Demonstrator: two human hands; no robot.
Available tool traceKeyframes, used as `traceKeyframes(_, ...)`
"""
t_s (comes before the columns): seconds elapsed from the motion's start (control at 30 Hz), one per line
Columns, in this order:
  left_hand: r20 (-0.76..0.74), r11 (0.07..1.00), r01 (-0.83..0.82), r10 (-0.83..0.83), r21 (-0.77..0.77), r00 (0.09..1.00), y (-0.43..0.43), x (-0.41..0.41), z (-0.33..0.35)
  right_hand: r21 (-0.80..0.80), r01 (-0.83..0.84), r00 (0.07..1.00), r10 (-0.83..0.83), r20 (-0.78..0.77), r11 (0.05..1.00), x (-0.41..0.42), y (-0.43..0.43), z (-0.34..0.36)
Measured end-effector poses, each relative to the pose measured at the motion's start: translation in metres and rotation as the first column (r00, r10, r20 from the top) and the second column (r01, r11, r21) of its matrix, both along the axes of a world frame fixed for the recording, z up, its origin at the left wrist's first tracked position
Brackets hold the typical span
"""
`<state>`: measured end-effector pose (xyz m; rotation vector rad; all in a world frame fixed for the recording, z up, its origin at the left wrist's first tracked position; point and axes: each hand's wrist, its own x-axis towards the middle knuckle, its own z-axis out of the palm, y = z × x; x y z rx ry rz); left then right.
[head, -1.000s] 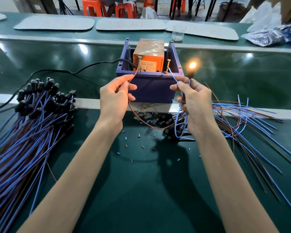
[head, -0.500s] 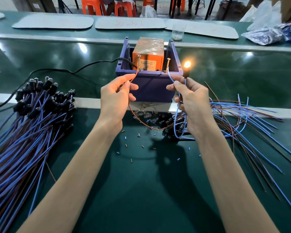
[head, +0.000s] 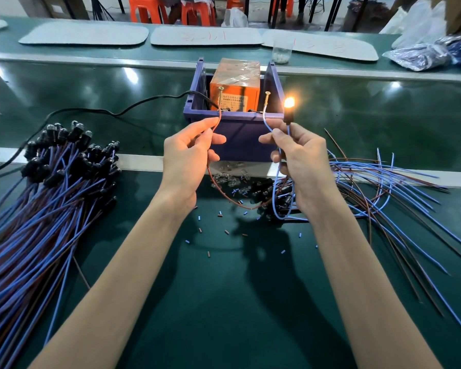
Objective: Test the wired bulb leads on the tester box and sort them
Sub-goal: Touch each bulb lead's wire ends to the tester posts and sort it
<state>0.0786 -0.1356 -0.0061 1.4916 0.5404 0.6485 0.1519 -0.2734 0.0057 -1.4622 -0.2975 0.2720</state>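
Amber-lit, the small black-socketed bulb (head: 288, 103) is still glowing, your left grip (head: 186, 155) pinching its brown wire (head: 215, 129), right grip (head: 301, 161) its blue wire (head: 267, 126), so it is likely passing.

Counter (head: 224, 302): glossy green surface. Tester box (head: 240, 134): smooth blue plastic. Screw terminals (head: 220, 98): bright metal. Bulb leads (head: 37, 222): plastic-sheathed. Transformer (head: 234, 75): film-wrapped.

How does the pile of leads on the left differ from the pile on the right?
The left pile is larger, its leads parallel with bulbs gathered at the far end; the right pile is sparser, its leads fanned and crossing. Both mix blue and brown wires.
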Motion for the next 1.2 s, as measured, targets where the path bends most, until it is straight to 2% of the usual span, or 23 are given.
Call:
traceKeyframes(0.43,-0.036,0.998,0.040,-0.042,-0.042,0.998,-0.010,0.000,0.008,-0.065,-0.079,0.997,0.078,-0.015,0.995,-0.002,0.000,0.005)
traceKeyframes(0.57,-0.051,0.978,0.152,-0.161,-0.146,0.986,-0.018,0.000,0.014,-0.170,-0.007,0.996,0.022,0.085,0.985,-0.003,0.002,0.007)
traceKeyframes(0.7,-0.018,0.957,0.197,-0.206,-0.214,0.978,-0.018,-0.003,0.020,-0.272,0.098,0.989,-0.062,0.137,0.957,0.002,-0.003,0.009)
traceKeyframes(0.83,0.098,0.926,0.244,-0.225,-0.287,0.970,-0.016,-0.004,0.024,-0.049,0.062,0.997,-0.059,0.049,0.997,0.007,-0.011,0.014)
traceKeyframes(0.93,0.172,0.915,0.272,-0.229,-0.298,0.958,-0.016,-0.006,0.025,0.088,0.138,0.990,-0.140,0.013,0.986,0.010,-0.016,0.017)
traceKeyframes(1.03,0.201,0.908,0.306,-0.256,-0.286,0.946,-0.014,-0.008,0.026,0.244,0.248,0.968,-0.248,-0.029,0.937,0.012,-0.018,0.022)
traceKeyframes(1.13,0.226,0.909,0.317,-0.260,-0.269,0.939,-0.012,-0.010,0.026,0.266,0.390,0.910,-0.413,0.033,0.882,0.019,-0.021,0.024)
traceKeyframes(1.2,0.227,0.913,0.317,-0.261,-0.257,0.938,-0.010,-0.011,0.027,0.174,0.503,0.827,-0.530,0.189,0.847,0.024,-0.025,0.022)
